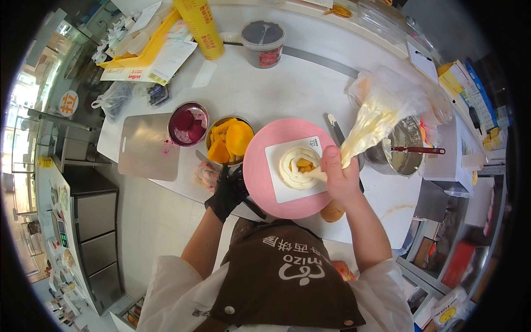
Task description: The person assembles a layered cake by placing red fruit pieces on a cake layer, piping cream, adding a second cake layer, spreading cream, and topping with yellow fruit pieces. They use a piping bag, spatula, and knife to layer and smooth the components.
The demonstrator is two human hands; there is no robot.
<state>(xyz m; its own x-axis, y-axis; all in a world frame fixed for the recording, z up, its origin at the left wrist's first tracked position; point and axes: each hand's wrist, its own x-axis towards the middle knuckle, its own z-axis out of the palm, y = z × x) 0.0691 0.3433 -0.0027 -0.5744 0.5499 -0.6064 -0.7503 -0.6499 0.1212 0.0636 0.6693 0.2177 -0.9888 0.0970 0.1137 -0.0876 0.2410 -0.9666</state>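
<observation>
My bare right hand (pixel 342 172) squeezes a clear piping bag (pixel 369 124) of pale cream, its tip low over the cake. The small round cake (pixel 292 174) carries rings of white cream around diced yellow fruit (pixel 304 165). Under it lies a white square cake board (pixel 276 166) on a pink round turntable (pixel 259 182). My left hand (pixel 228 189), in a black glove, is at the turntable's left edge; its fingertips are partly hidden, so I cannot tell whether it grips the rim.
Left of the turntable stand a bowl of mango pieces (pixel 230 139), a bowl of dark red fruit (pixel 188 124) and a metal cutting board (pixel 149 147). A spatula (pixel 337 128) and a metal mixing bowl (pixel 402 153) are at the right. A lidded tub (pixel 263 43) stands behind.
</observation>
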